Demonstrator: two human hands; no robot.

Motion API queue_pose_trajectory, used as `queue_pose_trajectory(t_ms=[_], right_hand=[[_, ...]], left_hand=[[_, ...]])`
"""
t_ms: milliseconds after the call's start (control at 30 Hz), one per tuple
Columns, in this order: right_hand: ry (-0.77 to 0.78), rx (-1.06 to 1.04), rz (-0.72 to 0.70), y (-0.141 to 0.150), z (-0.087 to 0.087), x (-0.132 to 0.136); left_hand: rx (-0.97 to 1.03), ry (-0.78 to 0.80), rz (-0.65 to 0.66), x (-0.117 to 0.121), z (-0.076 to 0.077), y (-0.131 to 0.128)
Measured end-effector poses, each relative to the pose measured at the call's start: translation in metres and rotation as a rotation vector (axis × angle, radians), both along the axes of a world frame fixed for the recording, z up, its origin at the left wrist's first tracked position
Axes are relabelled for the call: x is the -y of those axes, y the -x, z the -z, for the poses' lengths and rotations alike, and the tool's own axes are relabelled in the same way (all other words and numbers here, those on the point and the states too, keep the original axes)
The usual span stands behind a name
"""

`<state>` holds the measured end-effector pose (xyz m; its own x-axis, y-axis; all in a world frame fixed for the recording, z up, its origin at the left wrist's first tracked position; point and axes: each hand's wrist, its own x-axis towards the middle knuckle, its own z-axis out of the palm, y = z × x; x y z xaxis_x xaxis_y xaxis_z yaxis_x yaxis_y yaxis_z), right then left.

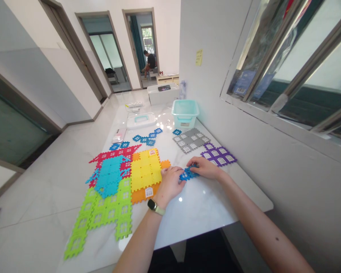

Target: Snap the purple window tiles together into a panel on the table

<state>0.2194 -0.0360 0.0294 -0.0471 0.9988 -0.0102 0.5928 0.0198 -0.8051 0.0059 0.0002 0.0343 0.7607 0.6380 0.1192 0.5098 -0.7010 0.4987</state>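
Two blue interlocking tiles [185,174] with window cutouts lie edge to edge on the white table, between my hands. My left hand [170,184], with a watch on its wrist, has its fingers closed on the left tile. Thumb and fingers of my right hand [202,167] pinch the right tile. Just left of my left hand is a yellow panel [144,167] of joined tiles, with orange tiles [139,196] along its lower edge. Beyond my right hand lies a purple panel [219,155]. Several more blue tiles [144,139] are scattered farther back.
Red [116,152], light-blue [110,176] and green [110,213] panels spread over the table's left side. A grey panel [191,140] lies before a turquoise bin [185,112]. Behind are a white lid [141,120], a phone [119,135] and a white box [162,94]. A wall borders the right.
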Motion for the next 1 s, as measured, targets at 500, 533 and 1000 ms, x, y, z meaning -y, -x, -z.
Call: queue_pose_trajectory(t_ms=[500, 533, 1000], right_hand=[[0.009, 0.032, 0.024, -0.0002, 0.002, -0.0002], [0.008, 0.035, 0.025, -0.0003, 0.0021, -0.0002], [-0.045, 0.122, 0.05, 0.0068, -0.0007, 0.0024]], left_hand=[[0.013, -0.001, 0.015, -0.0004, 0.0, 0.001], [0.009, -0.001, 0.014, -0.0005, 0.0003, 0.0011], [0.085, 0.016, -0.022, -0.0012, 0.0094, -0.001]])
